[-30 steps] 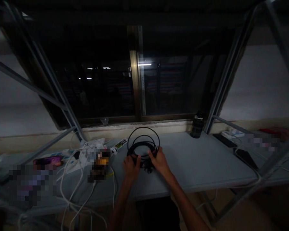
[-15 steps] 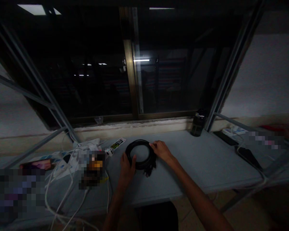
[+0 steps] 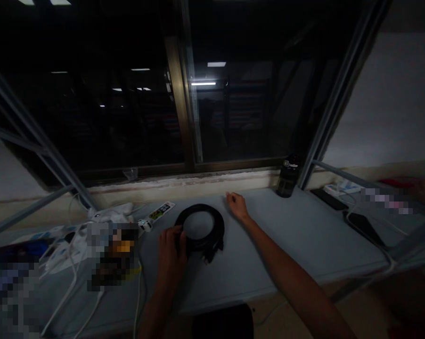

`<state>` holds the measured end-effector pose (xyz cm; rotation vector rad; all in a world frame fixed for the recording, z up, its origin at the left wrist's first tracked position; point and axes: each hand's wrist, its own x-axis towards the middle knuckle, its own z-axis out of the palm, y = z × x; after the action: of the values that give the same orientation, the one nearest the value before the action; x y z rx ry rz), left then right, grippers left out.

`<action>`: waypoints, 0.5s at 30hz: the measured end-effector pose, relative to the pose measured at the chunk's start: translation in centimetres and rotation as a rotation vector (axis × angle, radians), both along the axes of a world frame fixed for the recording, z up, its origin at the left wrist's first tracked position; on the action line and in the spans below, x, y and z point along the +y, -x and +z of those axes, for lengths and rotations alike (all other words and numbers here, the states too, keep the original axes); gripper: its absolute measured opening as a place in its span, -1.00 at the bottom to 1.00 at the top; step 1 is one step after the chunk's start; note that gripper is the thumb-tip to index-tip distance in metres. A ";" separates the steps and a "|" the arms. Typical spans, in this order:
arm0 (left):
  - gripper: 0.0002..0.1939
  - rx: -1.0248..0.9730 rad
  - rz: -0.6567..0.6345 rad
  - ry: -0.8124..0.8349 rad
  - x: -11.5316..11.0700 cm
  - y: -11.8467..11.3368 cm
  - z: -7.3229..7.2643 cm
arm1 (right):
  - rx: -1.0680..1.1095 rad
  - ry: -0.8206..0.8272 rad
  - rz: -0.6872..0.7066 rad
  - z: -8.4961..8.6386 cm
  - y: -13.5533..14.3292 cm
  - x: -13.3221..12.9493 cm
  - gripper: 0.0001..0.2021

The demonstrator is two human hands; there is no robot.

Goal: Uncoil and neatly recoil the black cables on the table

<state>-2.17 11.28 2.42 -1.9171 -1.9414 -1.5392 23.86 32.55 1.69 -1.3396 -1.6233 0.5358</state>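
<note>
A coil of black cable (image 3: 218,226) lies on the grey-blue tabletop. Its plug ends (image 3: 208,252) bunch at the lower right of the ring. My left hand (image 3: 172,240) grips the ring's left side, with fingers above it and the thumb on the inner side. Behind and to the right of the coil, apart from it, is my right hand (image 3: 237,206). Its fingers are curled closed; whether anything small is inside them is hidden.
White cables (image 3: 69,278) and a power strip (image 3: 110,212) clutter the left side, near a colourful packet (image 3: 162,211). A dark bottle (image 3: 287,178) stands at the back right. Metal posts (image 3: 343,89) frame the table before a dark window (image 3: 241,117). A black stool (image 3: 223,322) is below.
My right hand has come off the coil and moved back, away from it. My left hand stays on the coil's left side. The view has shifted a little.
</note>
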 end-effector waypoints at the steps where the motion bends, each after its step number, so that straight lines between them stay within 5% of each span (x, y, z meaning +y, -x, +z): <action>1: -0.64 0.009 -0.035 0.009 -0.5 -0.2 0.4 | 0.021 -0.003 -0.009 -0.2 -0.2 0.2 -0.42; 9: -0.46 0.148 -0.420 0.131 -3.0 -2.0 0.0 | 0.174 -0.050 -0.043 -1.3 -1.3 1.7 -0.35; 15: -0.40 0.201 -0.444 0.109 -3.4 -2.3 0.3 | 0.276 -0.092 -0.092 -2.0 -2.1 2.3 -0.25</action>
<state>0.14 7.86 2.69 -2.5684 -1.6248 -1.2639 25.95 34.90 -0.34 -1.2074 -1.3394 0.5574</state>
